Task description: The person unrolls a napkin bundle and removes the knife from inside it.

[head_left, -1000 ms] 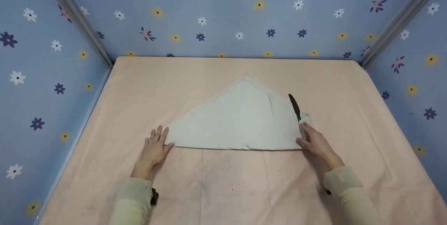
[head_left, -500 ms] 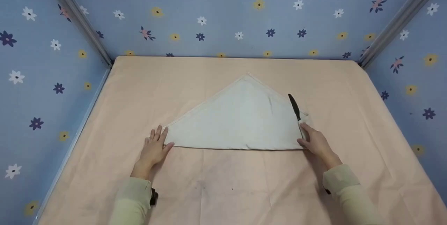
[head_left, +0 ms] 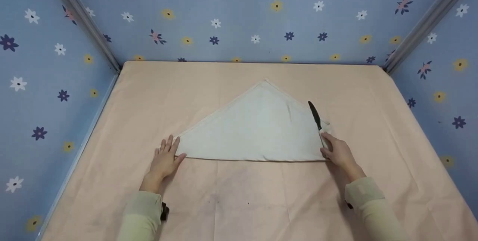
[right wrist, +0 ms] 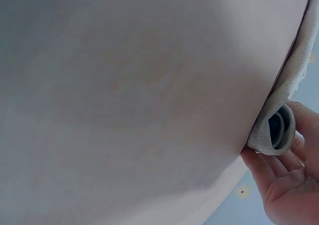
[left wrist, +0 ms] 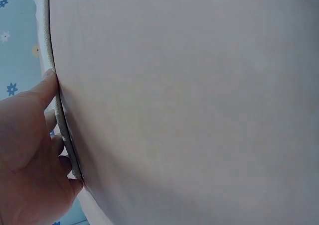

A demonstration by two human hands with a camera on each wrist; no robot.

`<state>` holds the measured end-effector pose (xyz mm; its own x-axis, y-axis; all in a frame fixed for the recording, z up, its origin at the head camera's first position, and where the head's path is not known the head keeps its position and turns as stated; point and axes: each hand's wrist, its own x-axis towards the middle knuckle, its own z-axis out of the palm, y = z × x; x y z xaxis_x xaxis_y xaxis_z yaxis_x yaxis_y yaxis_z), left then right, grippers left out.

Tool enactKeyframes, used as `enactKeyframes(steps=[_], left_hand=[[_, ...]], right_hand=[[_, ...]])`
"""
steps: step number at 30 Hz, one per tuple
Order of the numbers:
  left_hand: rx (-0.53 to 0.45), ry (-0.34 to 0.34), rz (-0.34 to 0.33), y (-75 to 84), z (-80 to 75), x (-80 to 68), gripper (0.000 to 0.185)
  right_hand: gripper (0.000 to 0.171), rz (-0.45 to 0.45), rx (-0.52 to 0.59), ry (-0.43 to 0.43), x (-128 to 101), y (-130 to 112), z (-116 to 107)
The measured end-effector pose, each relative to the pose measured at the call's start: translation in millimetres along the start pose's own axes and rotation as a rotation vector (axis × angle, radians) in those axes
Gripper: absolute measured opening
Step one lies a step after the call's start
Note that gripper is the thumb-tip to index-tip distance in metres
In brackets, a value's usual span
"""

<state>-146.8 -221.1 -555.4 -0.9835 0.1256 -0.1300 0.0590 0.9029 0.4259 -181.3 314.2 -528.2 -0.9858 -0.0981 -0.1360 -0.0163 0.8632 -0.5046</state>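
Napkin (head_left: 257, 129), a soft off-white hemmed cloth folded into a triangle, lies mid-tablecloth (head_left: 242, 200). Your right hand (head_left: 338, 153) curls round the rolled right corner holding the black-bladed knife (head_left: 314, 115); slacken and the roll may spring open. Your left hand (head_left: 164, 158) rests flat, fingers spread, at the left corner.

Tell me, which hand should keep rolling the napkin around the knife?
Probably the right hand. It already grips the rolled end of the cloth beside the knife; the right wrist view shows the roll against its fingers. The left hand only touches the far corner.
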Motion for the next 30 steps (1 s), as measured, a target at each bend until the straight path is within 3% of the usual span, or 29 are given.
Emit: enactKeyframes(steps=[12, 21, 30], left_hand=[[-0.015, 0.015, 0.004, -0.1, 0.2, -2.2, 0.063], [-0.020, 0.014, 0.020, -0.3, -0.2, -1.5, 0.063], [-0.005, 0.013, 0.025, -1.3, 0.3, -0.6, 0.063]], right_hand=[[0.050, -0.027, 0.023, 0.049, -0.1, 5.6, -0.2], [0.046, -0.066, 0.128, 0.076, -1.2, 13.0, -3.3], [0.046, -0.034, 0.206, 0.088, -1.6, 16.6, -6.0]])
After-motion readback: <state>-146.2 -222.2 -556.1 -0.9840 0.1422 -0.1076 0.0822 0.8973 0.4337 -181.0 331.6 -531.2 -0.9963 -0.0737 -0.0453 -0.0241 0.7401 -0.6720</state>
